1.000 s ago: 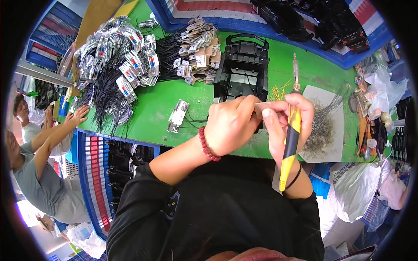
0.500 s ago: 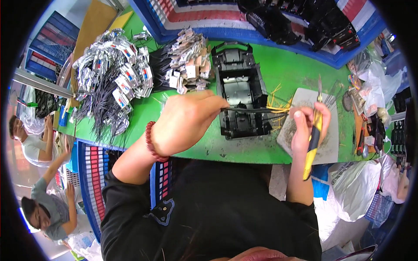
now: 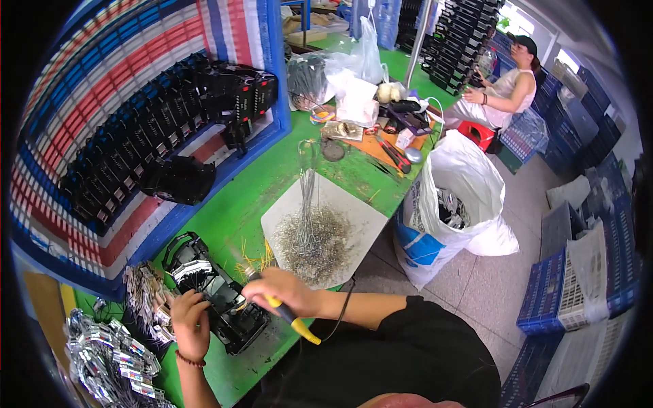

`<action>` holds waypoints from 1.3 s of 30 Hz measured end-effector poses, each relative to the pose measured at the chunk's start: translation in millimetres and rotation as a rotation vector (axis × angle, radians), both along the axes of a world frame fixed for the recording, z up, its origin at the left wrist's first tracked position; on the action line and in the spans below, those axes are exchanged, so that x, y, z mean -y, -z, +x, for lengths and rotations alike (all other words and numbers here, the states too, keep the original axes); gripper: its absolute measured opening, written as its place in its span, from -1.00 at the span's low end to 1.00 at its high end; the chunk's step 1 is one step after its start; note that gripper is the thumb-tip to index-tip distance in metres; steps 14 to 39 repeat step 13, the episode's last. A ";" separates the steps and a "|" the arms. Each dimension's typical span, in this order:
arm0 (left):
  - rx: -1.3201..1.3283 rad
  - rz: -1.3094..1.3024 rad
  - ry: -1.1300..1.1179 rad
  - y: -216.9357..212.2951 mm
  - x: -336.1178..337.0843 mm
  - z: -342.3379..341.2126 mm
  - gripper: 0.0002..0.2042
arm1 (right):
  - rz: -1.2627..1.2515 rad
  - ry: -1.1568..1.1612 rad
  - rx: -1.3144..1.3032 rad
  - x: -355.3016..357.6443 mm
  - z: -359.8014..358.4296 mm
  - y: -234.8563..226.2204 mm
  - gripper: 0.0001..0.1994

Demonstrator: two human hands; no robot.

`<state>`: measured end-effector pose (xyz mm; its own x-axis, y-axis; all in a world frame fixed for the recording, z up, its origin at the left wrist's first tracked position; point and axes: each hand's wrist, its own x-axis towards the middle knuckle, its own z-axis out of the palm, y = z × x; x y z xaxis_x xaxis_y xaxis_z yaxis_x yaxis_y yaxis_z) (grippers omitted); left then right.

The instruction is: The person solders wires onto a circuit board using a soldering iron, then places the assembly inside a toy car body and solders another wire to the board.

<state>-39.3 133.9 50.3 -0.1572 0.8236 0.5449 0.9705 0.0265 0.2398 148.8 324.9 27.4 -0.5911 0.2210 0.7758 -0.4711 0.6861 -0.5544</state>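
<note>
My right hand (image 3: pixel 286 291) is closed around a soldering iron (image 3: pixel 296 322) with a black and yellow handle, its blurred tip angled toward the far left. The iron is above the right side of a black plastic housing (image 3: pixel 235 340) that lies open on the green bench. At the housing's left edge, my left hand (image 3: pixel 190 323) has its fingers bent together; what they hold is hidden. Silvery pieces (image 3: pixel 194 268) show in the housing's far part. Thin yellow wires (image 3: pixel 257 262) stick out just beyond it.
A pale board (image 3: pixel 367 216) with metal scraps and thin wires lies on the bench (image 3: pixel 272 374). Tagged cable bundles (image 3: pixel 146 299) and foil-wrapped cables (image 3: pixel 112 357) are at left. A blue-framed crate (image 3: pixel 275 68) holds black housings. A white sack (image 3: pixel 425 251) stands at right; a person (image 3: pixel 510 88) sits beyond.
My view has swung to the right. My left hand has left the stretched black wires for the housing's edge, while my right hand has brought the soldering iron over to the housing.
</note>
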 end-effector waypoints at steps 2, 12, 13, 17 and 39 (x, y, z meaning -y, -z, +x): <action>0.225 0.106 -0.329 13.2 28.6 2.4 -0.80 | 0.067 -0.144 0.018 13.9 -9.9 -4.2 -0.68; 0.535 -0.391 -0.549 5.4 -3.4 21.8 -0.35 | 0.146 -0.008 0.173 11.9 27.2 55.6 -0.79; 0.550 -0.381 -0.634 3.3 27.4 21.6 -0.35 | 0.002 -0.114 0.264 -1.1 33.8 66.9 -0.73; 0.550 -0.381 -0.634 3.3 27.4 21.6 -0.35 | 0.002 -0.114 0.264 -1.1 33.8 66.9 -0.73; 0.550 -0.381 -0.634 3.3 27.4 21.6 -0.35 | 0.002 -0.114 0.264 -1.1 33.8 66.9 -0.73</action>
